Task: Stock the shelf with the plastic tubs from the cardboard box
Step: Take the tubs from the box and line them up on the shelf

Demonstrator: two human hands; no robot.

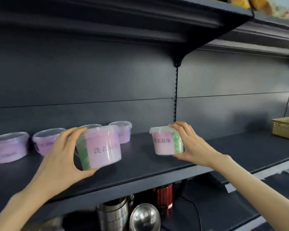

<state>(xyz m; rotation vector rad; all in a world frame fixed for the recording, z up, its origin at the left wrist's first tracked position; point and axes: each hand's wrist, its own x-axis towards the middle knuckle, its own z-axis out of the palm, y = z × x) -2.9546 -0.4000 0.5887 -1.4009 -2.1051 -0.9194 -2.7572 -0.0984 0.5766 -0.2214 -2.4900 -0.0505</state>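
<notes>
Glossy plastic tubs [103, 147], matt shelf [223, 147]

Landmark: slotted post [175, 97] on the back wall.

Left of the post: four purple tubs [45, 140] line the rear of the shelf [140, 167] and block that strip. I see bare board in front of them, partly taken by the left hand [60, 157] gripping the left tub [103, 147].

Below the post: the right hand [192, 144] holds the right tub [163, 142].

Right of the post: bare board runs to a woven basket [285, 128].

Upper shelf [140, 22] caps the headroom, well above the tubs.
</notes>
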